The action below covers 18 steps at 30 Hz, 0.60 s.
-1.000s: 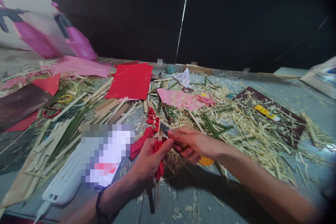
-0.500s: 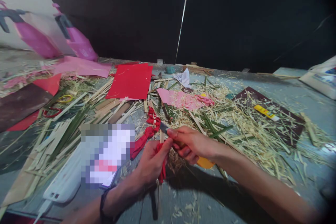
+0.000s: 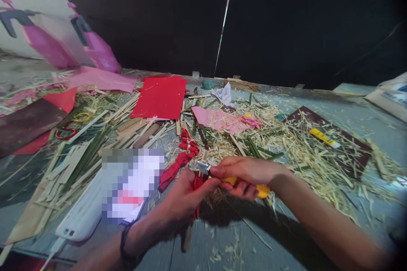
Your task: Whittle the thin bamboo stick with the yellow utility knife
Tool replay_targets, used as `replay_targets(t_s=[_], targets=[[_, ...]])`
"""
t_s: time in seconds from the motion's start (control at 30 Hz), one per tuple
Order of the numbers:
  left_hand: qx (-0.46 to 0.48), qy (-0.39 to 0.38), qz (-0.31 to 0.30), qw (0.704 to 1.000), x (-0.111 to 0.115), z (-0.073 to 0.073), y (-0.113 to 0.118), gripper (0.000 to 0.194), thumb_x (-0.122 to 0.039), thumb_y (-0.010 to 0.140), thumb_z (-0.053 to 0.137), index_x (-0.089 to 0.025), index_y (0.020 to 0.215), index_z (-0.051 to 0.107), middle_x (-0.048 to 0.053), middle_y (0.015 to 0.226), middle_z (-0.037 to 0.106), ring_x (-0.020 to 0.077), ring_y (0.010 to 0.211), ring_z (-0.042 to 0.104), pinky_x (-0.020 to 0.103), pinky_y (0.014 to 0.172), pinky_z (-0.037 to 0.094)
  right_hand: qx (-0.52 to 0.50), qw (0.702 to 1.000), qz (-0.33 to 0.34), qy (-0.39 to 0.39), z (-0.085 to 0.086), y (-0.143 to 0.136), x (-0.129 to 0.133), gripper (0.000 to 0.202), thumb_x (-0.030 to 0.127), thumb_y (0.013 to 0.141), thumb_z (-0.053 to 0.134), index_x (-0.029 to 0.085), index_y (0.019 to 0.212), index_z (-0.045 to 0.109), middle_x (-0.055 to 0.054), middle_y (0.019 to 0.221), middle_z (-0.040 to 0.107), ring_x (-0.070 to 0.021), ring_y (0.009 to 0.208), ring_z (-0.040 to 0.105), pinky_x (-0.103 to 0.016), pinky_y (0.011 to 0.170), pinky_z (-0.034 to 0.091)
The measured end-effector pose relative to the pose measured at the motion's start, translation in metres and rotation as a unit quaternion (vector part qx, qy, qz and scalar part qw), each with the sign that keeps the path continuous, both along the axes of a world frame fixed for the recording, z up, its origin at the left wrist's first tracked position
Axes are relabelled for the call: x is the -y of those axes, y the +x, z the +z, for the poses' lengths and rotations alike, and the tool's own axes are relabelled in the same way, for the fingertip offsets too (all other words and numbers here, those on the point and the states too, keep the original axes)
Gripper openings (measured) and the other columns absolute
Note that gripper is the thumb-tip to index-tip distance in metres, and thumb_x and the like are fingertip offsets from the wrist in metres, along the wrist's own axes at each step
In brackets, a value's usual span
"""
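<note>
My left hand [image 3: 184, 197] grips a thin bamboo stick [image 3: 187, 237] wrapped in red paper [image 3: 197, 183]; the stick runs down toward me below the fist. My right hand [image 3: 244, 173] holds a yellow-handled utility knife [image 3: 251, 184], thumb pressed near the metal blade head [image 3: 203, 166], which sits against the stick's upper end. Both hands meet just above the grey table, thumbs almost touching. A strip of crumpled red paper [image 3: 178, 163] trails up and left from the stick.
A white phone-like slab [image 3: 82, 216] with a blurred screen lies left of my left arm. Bamboo strips [image 3: 73, 165] and shavings [image 3: 305, 152] cover the table. Red sheet [image 3: 160, 97], pink paper [image 3: 219, 119], dark board [image 3: 330, 135] with a yellow tube [image 3: 324, 137], pink bottles [image 3: 95, 46] at back left.
My right hand has rolled flatter, showing more of the yellow knife handle, and the blade has shifted slightly down and right on the stick. My left hand keeps its grip.
</note>
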<state>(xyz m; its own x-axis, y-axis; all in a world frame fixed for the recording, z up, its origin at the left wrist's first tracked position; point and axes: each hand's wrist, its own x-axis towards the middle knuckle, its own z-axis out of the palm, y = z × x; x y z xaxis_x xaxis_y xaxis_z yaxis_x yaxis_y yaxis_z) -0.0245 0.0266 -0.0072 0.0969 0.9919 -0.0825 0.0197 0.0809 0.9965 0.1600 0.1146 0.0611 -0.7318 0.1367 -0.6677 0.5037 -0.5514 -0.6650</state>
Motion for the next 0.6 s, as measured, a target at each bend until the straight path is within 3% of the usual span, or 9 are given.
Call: replay_targets(t_s=[0.17,0.3,0.47,0.6], targets=[[0.031,-0.032,-0.049,0.998,-0.005,-0.009,-0.002,0.052,-0.064,0.088,0.061,-0.016,0.069,0.065,-0.005,0.054,0.043,0.0078,0.049,0.033,0.02,0.044,0.028,-0.007,0.998,-0.049,0.033,-0.003,-0.011,0.008,0.054,0.069,0.095,0.051,0.02,0.072,0.043,0.011,0.046,0.026,-0.0038,0.036,0.014,-0.011,0.031,0.018],[0.039,-0.055,-0.009,0.998,-0.005,-0.011,0.001,0.06,-0.072,0.083,0.061,-0.016,0.062,0.06,-0.006,0.051,0.036,0.0071,0.046,0.031,0.021,0.042,0.025,0.008,0.995,-0.093,0.023,-0.005,-0.022,0.016,0.057,0.071,0.095,0.048,0.02,0.07,0.043,0.011,0.044,0.024,-0.0037,0.035,0.013,-0.012,0.03,0.018],[0.039,-0.065,0.062,0.995,-0.006,-0.012,0.004,0.062,-0.074,0.082,0.06,-0.02,0.057,0.047,-0.006,0.049,0.039,0.0068,0.044,0.03,0.022,0.04,0.023,0.011,0.975,-0.213,0.061,-0.009,-0.038,0.023,0.055,0.064,0.101,0.043,0.02,0.068,0.041,0.01,0.044,0.028,-0.0033,0.035,0.017,-0.012,0.032,0.018],[0.044,-0.073,0.045,0.995,-0.008,-0.009,0.002,0.062,-0.073,0.084,0.06,-0.02,0.055,0.043,-0.007,0.048,0.036,0.0064,0.044,0.029,0.022,0.04,0.021,-0.028,0.976,-0.204,0.064,-0.009,-0.034,0.02,0.054,0.062,0.101,0.044,0.019,0.068,0.044,0.01,0.045,0.028,-0.0037,0.035,0.017,-0.014,0.032,0.018]])
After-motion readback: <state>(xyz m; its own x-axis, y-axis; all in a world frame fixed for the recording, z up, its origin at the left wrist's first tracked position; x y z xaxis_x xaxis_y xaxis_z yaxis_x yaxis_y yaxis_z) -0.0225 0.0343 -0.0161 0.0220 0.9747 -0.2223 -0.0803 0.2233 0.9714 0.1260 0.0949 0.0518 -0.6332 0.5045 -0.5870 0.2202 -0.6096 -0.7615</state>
